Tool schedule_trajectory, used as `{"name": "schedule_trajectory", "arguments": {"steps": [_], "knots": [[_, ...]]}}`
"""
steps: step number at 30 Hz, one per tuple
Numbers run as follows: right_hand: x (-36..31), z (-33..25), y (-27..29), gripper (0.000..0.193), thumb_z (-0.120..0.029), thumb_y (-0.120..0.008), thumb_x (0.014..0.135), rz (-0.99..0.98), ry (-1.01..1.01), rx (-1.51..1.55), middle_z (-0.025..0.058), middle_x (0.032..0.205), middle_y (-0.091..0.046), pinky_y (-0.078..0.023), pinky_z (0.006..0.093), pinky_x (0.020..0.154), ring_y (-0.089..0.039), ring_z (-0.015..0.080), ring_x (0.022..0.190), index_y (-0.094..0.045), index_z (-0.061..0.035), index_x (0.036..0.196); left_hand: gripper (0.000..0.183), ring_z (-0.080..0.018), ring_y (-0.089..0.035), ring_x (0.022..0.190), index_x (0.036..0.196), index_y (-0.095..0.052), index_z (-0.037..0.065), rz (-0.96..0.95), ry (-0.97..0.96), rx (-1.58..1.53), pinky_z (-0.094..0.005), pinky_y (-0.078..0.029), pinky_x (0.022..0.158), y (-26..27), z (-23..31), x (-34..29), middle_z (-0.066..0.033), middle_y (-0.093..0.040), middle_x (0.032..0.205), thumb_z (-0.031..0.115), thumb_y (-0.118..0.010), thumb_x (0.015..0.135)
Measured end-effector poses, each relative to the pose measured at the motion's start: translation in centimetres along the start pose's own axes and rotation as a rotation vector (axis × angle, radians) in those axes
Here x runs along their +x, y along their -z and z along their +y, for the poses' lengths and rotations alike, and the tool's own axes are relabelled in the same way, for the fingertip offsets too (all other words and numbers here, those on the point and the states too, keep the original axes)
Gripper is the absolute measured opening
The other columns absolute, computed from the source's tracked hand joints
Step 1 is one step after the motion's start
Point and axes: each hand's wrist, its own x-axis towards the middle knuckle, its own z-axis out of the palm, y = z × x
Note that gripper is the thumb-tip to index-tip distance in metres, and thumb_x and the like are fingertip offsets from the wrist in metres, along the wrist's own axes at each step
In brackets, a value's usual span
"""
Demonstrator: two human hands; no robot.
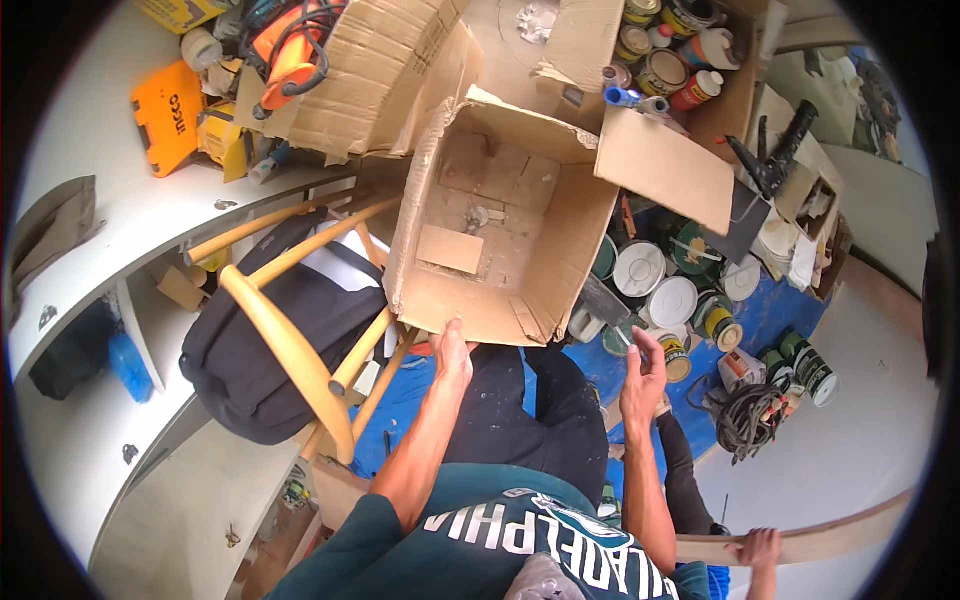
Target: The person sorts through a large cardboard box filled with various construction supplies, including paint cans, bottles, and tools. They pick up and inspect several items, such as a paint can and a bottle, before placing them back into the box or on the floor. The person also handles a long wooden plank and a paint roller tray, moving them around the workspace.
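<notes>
An open cardboard box (572,245) is tilted in front of me, its inside facing up. Dust, a loose cardboard piece (450,249) and a small grey object (478,217) lie in it. My left hand (453,355) grips the box's near edge, fingers underneath and out of sight. To the right of the box, my right hand (642,380) is raised with thumb and forefinger apart. A flat grey strip (605,300) lies just beyond its fingertips; whether they touch it I cannot tell.
Paint tins and tubs (672,300) crowd a blue sheet (800,308) at right, with a coiled cable (752,420). A wooden chair (285,365) carrying a black bag (235,345) stands left. Another person's hand (762,550) rests on a wooden edge, lower right.
</notes>
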Motion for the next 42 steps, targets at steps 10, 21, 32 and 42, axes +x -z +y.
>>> {"name": "schedule_trajectory", "arguments": {"steps": [10,21,32,42], "knots": [[-8.7,-6.2,8.2,0.021,-0.005,-0.057,0.097,0.190,0.473,-0.134,0.0092,0.108,-0.068,-0.047,0.0299,0.091,-0.062,0.0192,0.100,-0.065,-0.0023,0.116,0.044,-0.0318,-0.059,0.117,0.135,-0.047,0.003,-0.121,-0.053,-0.032,-0.0545,-0.053,0.091,3.4,2.3,-14.8,-0.0163,-0.056,0.129,0.010,-0.054,0.092],[-3.6,-11.9,5.8,0.021,-0.007,-0.058,0.083,-0.326,0.586,-1.035,0.0171,0.093,-0.071,-0.057,0.0429,0.077,-0.070,0.0326,0.085,-0.072,-0.0066,0.099,0.024,-0.0259,-0.064,0.100,0.114,-0.058,0.000,-0.463,-0.113,0.298,-0.0468,-0.053,0.086,3.2,3.8,-34.5,-0.0111,-0.063,0.111,0.009,-0.060,0.091],[-6.0,-1.1,11.3,0.023,-0.019,-0.066,0.083,0.047,0.205,-1.105,0.0066,0.110,-0.072,-0.054,0.0440,0.083,-0.068,0.0265,0.102,-0.074,-0.0118,0.103,0.023,-0.0333,-0.065,0.097,0.107,-0.056,-0.009,-0.930,-0.026,0.934,-0.0537,-0.057,0.089,-2.3,6.0,-37.4,-0.0191,-0.061,0.106,0.008,-0.054,0.090],[-14.5,-1.2,11.4,0.044,-0.013,-0.062,0.087,0.210,-0.035,-0.886,0.0056,0.135,-0.056,-0.054,0.0390,0.092,-0.057,0.0261,0.124,-0.057,-0.0140,0.130,0.032,-0.0358,-0.062,0.107,0.117,-0.049,-0.006,-1.189,-0.010,1.279,-0.0549,-0.058,0.087,-6.8,9.6,-36.2,-0.0199,-0.057,0.110,0.004,-0.049,0.087]]}}
